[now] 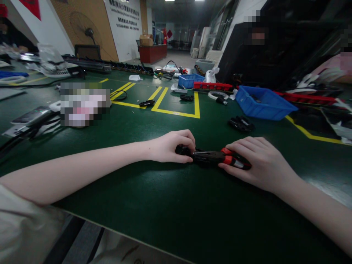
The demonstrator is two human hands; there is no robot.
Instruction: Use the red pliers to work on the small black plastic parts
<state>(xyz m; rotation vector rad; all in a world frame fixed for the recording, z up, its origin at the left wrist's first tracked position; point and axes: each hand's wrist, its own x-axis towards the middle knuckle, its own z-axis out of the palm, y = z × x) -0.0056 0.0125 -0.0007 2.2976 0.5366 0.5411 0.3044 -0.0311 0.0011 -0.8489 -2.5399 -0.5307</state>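
Note:
My right hand is closed round the red and black handles of a pair of pliers, which lies low over the green table with its jaws pointing left. Fingers curled, my left hand grips a small black part at the jaws' tip. Much of that part is hidden by my fingers, and I cannot tell whether the jaws bite on it. Beyond my right hand lies another black part.
A blue bin stands at the right, with a smaller blue basket farther back. Black pieces lie near yellow tape lines. Cables and a grey device are at the left. The table's front edge runs close to me.

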